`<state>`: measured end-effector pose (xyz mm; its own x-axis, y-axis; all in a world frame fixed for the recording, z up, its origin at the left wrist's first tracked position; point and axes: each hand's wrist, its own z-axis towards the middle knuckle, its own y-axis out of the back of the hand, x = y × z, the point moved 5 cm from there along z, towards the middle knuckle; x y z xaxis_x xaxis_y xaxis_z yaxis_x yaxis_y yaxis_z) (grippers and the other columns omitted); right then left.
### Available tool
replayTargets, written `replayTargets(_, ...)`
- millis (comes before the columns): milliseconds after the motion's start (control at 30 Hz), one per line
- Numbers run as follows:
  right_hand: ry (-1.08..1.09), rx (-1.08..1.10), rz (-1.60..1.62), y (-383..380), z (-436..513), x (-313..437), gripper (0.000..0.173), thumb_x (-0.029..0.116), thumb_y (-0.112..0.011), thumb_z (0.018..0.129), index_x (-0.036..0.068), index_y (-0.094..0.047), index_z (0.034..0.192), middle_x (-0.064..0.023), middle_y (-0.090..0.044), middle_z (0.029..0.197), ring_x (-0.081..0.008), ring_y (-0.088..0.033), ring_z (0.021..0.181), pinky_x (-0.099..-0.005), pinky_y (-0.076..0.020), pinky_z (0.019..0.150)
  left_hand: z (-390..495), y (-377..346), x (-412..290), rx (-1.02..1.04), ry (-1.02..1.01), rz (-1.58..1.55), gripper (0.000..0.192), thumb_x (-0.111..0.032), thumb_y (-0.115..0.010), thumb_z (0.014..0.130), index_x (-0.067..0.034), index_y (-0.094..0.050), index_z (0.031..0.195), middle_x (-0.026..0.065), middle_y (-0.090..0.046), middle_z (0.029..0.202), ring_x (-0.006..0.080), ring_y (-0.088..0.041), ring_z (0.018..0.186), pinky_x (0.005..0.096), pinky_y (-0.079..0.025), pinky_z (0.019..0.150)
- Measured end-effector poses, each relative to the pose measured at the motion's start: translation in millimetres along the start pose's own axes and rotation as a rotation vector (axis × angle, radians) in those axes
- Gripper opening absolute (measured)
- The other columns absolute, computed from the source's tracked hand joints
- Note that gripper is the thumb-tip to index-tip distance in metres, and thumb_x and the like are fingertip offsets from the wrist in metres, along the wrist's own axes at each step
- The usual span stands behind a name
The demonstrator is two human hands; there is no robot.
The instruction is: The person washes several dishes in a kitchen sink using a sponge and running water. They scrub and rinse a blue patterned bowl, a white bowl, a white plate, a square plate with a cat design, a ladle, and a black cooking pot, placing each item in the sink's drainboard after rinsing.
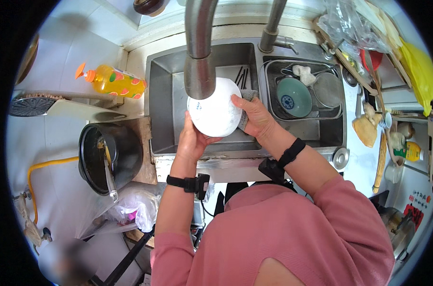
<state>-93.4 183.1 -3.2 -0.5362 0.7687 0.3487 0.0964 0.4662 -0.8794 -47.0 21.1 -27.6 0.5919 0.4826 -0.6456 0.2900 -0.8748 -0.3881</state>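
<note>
A white bowl (218, 111) with a small blue mark is held over the left basin of a stainless steel sink (170, 118). My left hand (195, 139) grips its lower left rim. On the right side, my right hand (254, 116) steadies the bowl with the thumb on its outer wall and has a grey cloth (245, 119) under the fingers. The faucet spout (201, 77) hangs just above the bowl and hides part of it. Several dark chopsticks (242, 77) lie on the basin floor behind. Whether water runs cannot be seen.
In the right basin a wire basket (273, 107) holds a green bowl (291, 93), a round mesh strainer (327, 90) and a whitish cloth (303, 74). An orange dish soap bottle (118, 81) is left of the sink. Below it stands a black pot (125, 153) with a utensil inside.
</note>
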Motion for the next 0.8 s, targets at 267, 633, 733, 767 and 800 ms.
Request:
replayTargets(267, 0.232, -0.083, -0.55, -13.0, -78.3, 98.6, 0.041, 0.009, -0.075, 0.078, -0.001, -0.06, 0.114, -0.0064, -0.066, 0.105, -0.0165, -0.062, 0.096, -0.0333, -0.0476, 0.088, 11.2, 65.6, -3.9, -0.205, -0.063, 0.328, 0.015, -0.02, -0.059, 0.094, -0.006, -0.058, 0.097, 0.0084, -0.064, 0.096, 0.0188, -0.065, 0.087, 0.0343, -0.055, 0.071)
replayTargets(633, 0.507, -0.103, -2.116, 24.6, -104.9, 132.8, 0.025, 0.019, -0.071, 0.081, 0.003, -0.052, 0.08, -0.0164, -0.057, 0.072, -0.0315, -0.061, 0.07, -0.0422, -0.0457, 0.06, 18.8, 69.6, 2.0, -0.209, -0.075, 0.363, 0.018, -0.022, -0.06, 0.092, -0.008, -0.056, 0.082, 0.0069, -0.065, 0.087, 0.0158, -0.064, 0.078, 0.0322, -0.053, 0.071)
replayTargets(733, 0.581, -0.119, -2.231, 44.3, -96.6, 122.2, 0.024, 0.018, -0.071, 0.079, 0.005, -0.051, 0.077, -0.0146, -0.059, 0.071, -0.0385, -0.057, 0.07, -0.0466, -0.0451, 0.062, 19.1, 70.6, 3.9, -0.199, -0.076, 0.366, 0.019, -0.023, -0.061, 0.092, -0.007, -0.056, 0.081, 0.0071, -0.065, 0.086, 0.0162, -0.064, 0.077, 0.0326, -0.053, 0.073)
replayTargets(767, 0.61, -0.122, -2.272, 48.8, -95.3, 120.9, 0.023, 0.018, -0.071, 0.078, 0.005, -0.052, 0.077, -0.0142, -0.059, 0.071, -0.0374, -0.058, 0.07, -0.0465, -0.0451, 0.062, 18.9, 72.2, 4.4, -0.209, -0.072, 0.369, 0.019, -0.023, -0.061, 0.092, -0.007, -0.056, 0.082, 0.0071, -0.065, 0.087, 0.0161, -0.064, 0.077, 0.0326, -0.053, 0.073)
replayTargets(800, 0.611, -0.124, -2.308, 53.2, -93.7, 119.8, 0.023, 0.018, -0.071, 0.078, 0.005, -0.052, 0.076, -0.0136, -0.059, 0.071, -0.0367, -0.058, 0.07, -0.0459, -0.0449, 0.062, 18.5, 74.0, 4.7, -0.218, -0.068, 0.372, 0.019, -0.023, -0.061, 0.092, -0.007, -0.056, 0.082, 0.0071, -0.065, 0.087, 0.0161, -0.064, 0.077, 0.0326, -0.053, 0.072)
